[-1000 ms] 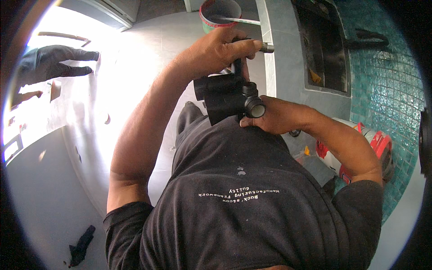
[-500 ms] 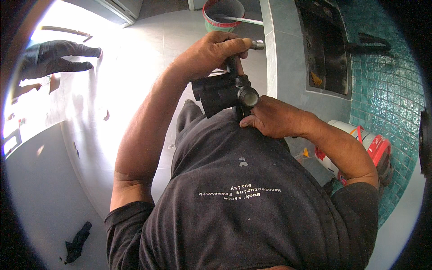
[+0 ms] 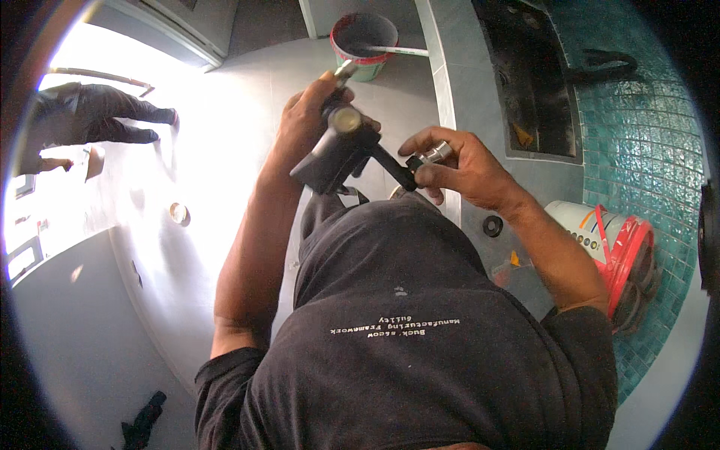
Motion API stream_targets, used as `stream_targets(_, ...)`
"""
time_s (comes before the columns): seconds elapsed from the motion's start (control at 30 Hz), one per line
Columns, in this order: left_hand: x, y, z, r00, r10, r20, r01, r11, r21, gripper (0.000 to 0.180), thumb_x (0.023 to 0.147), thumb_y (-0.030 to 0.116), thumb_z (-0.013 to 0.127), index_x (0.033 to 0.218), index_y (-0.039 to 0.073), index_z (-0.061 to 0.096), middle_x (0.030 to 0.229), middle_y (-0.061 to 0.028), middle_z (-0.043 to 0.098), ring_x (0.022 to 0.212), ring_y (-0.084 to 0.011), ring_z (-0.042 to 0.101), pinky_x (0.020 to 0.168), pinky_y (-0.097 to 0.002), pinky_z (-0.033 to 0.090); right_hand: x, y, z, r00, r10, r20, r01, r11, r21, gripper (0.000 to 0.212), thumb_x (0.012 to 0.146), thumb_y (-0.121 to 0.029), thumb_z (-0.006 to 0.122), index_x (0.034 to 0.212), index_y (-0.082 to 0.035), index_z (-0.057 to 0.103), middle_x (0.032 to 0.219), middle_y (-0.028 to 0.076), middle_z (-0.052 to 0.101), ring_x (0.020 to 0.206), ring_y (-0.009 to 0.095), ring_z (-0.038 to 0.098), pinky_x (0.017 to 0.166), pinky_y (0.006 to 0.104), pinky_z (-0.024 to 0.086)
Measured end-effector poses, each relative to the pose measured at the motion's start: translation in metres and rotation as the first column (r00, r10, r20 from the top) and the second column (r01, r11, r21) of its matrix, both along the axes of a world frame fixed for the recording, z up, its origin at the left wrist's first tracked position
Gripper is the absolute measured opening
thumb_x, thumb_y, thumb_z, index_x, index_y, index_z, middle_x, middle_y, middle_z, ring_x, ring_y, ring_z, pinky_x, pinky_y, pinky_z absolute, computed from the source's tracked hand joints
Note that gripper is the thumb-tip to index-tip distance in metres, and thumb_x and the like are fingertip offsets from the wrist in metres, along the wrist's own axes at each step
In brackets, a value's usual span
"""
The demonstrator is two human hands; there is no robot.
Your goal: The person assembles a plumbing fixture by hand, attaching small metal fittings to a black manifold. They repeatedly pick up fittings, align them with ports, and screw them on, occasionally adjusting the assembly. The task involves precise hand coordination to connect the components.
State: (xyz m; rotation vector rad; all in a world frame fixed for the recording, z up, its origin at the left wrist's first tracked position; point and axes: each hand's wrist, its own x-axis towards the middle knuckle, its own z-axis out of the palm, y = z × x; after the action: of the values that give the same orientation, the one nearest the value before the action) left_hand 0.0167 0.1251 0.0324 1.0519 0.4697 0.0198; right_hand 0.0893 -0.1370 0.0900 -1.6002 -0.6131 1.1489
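Note:
Before my body, my left hand (image 3: 311, 109) is wrapped round a black tap body (image 3: 330, 163), tilted, with a round glassy end facing up and a silver threaded connector (image 3: 345, 71) sticking out past the fingers. A black arm of the tap runs down to the right. At its end my right hand (image 3: 476, 172) pinches a silver threaded fitting (image 3: 439, 152) between thumb and fingers. Whether that fitting is screwed onto the arm or only held against it cannot be made out. Part of the tap is blurred and covered by my left fingers.
A red-rimmed bucket (image 3: 367, 73) with a white stick stands ahead. To the right are a dark wall recess (image 3: 525, 82), a black ring (image 3: 493, 226) and a tipped white tub (image 3: 577, 221) with a red rim. Another person (image 3: 97, 112) is at far left, near a round object (image 3: 178, 213) on the floor.
The tap has turned and moved left with my left hand. My right hand has shifted right from the tap's lower side to the silver fitting at the arm's end.

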Motion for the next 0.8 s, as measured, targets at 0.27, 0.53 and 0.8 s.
stream_targets(0.27,-0.029,-0.026,0.015,0.974,0.199,0.104,-0.113,0.835,-0.538,0.049,0.105,0.050,0.056,0.107,0.001,0.055,0.077,-0.0174,0.071,0.084,-0.0373,0.077,0.074,-0.0489,0.067,-0.032,0.010,-0.006,0.918,-0.154,-0.366,0.300,0.873,0.385,0.050,0.103,-0.045,0.066,0.132,-0.004,0.065,0.109,0.000,0.064,0.084,0.008,0.057,0.069,0.0228,0.047)
stream_targets(0.53,-0.045,-0.037,0.028,0.946,0.285,0.156,-0.247,0.943,-0.225,0.041,0.111,0.044,0.047,0.110,0.004,0.057,0.083,-0.0156,0.073,0.092,-0.0371,0.077,0.081,-0.0530,0.064,-0.036,0.003,0.015,0.961,-0.270,0.059,0.259,0.954,0.152,0.037,0.111,-0.040,0.051,0.121,-0.007,0.066,0.096,0.001,0.063,0.070,0.004,0.049,0.061,0.0196,0.038)
stream_targets(0.8,-0.047,-0.032,0.031,0.954,0.257,0.154,-0.278,0.951,0.133,0.038,0.112,0.041,0.048,0.112,0.003,0.053,0.088,-0.0197,0.075,0.084,-0.0329,0.078,0.074,-0.0417,0.065,-0.049,0.015,0.011,0.916,-0.381,0.127,0.375,0.924,0.075,0.032,0.113,-0.034,0.046,0.120,-0.009,0.065,0.093,0.000,0.060,0.076,0.006,0.048,0.068,0.0235,0.039)
